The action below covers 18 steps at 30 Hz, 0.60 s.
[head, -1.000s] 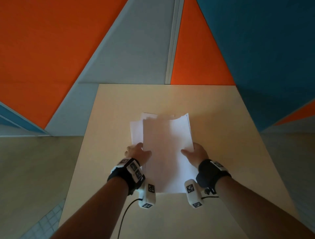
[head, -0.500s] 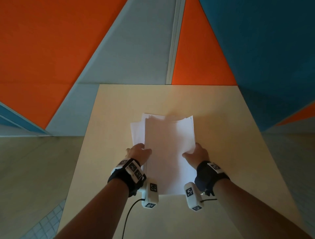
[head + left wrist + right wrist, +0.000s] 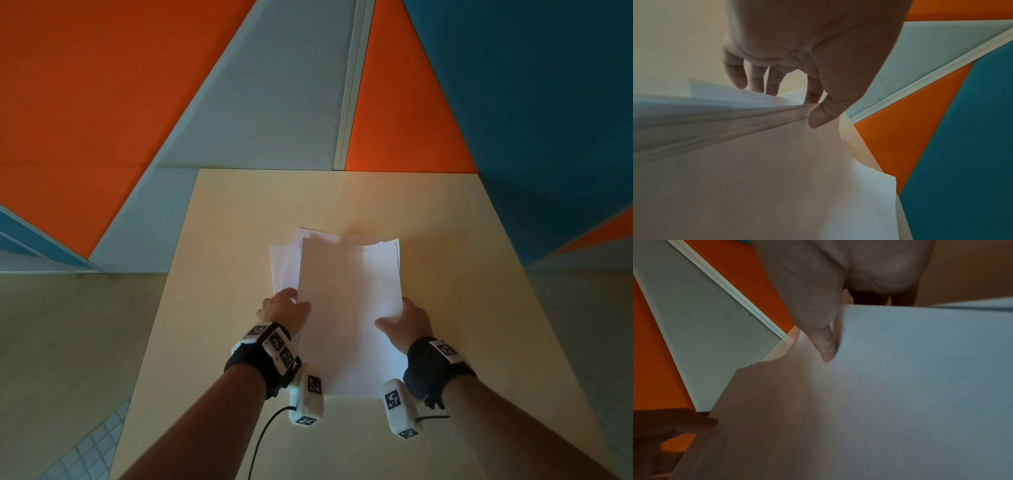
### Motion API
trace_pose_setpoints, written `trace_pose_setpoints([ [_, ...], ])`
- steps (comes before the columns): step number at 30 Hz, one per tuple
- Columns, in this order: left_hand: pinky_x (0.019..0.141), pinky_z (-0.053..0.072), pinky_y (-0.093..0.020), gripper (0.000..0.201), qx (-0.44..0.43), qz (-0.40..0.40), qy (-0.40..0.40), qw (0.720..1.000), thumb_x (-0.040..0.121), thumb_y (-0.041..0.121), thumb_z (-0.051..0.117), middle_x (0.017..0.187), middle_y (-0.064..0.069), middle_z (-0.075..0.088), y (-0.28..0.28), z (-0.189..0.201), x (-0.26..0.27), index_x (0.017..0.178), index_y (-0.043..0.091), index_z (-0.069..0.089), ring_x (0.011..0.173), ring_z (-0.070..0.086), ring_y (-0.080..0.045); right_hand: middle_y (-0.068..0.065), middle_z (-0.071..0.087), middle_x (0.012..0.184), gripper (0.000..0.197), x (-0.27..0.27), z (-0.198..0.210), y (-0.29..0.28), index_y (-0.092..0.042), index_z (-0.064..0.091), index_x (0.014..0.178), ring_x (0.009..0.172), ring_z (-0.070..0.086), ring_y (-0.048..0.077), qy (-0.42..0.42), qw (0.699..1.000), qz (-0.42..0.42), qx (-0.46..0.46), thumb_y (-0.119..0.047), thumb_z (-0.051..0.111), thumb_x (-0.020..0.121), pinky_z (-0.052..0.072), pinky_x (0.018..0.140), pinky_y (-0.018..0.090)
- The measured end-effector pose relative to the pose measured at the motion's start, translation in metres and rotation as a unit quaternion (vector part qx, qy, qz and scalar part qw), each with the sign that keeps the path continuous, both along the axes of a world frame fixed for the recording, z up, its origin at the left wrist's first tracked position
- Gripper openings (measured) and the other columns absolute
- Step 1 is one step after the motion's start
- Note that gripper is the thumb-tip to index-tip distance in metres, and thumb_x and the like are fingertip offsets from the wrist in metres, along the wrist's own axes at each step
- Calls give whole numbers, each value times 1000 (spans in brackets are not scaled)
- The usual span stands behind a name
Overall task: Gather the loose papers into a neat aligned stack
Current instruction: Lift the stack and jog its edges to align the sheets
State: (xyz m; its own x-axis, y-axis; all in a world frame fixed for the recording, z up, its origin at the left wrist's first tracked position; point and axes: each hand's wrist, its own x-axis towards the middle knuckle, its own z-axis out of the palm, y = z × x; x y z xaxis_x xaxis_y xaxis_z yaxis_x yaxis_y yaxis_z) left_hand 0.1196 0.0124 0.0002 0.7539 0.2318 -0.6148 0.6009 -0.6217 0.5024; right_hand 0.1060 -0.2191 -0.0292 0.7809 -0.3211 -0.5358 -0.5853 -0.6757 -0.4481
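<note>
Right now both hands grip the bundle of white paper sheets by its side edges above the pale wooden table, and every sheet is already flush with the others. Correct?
Not quite. The left hand and right hand do grip the bundle of white paper sheets by its sides above the pale wooden table, but the sheets are not flush: the head view shows several sticking out at the left and far edges.

matt white papers [image 3: 349, 308], smooth pale wood-look table [image 3: 239, 222], black cloth wristbands [image 3: 428, 373]

Left hand [image 3: 283, 310] and right hand [image 3: 407, 320], thumbs over, fingers under.
</note>
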Motion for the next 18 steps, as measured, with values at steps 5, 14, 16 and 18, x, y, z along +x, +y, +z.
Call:
trace_pose_setpoints([
  [5,84,45,-34,42,4,-13,-7,1000,85,32,53,128,-12,56,-7,0,1,126,28,56,106,54,-28,16,55,126,63,-5,-1,-1,-6,45,135,103,58,32,-8,1000,-6,0,-29,67,80,49,73,34],
  [14,98,44,-33,39,-31,27,-21,999,84,32,55,128,-6,63,-4,5,2,122,26,64,116,56,-29,15,56,123,61,-5,-2,0,-7,47,133,90,54,26,-7,1000,-15,-1,-28,67,79,48,69,33],
  [16,97,44,-31,35,-43,40,-31,998,86,28,56,124,-8,65,-4,7,3,119,22,67,117,56,-30,15,54,127,64,-5,-1,-1,-7,45,136,95,55,27,-4,1000,-12,-3,-28,67,80,45,69,32],
  [18,97,47,-33,27,-63,44,-31,997,85,26,58,116,-8,69,-2,8,3,108,22,71,112,59,-30,15,53,131,68,-5,-1,-1,-8,43,139,107,57,30,-2,1000,-14,3,-30,68,79,48,74,34],
])
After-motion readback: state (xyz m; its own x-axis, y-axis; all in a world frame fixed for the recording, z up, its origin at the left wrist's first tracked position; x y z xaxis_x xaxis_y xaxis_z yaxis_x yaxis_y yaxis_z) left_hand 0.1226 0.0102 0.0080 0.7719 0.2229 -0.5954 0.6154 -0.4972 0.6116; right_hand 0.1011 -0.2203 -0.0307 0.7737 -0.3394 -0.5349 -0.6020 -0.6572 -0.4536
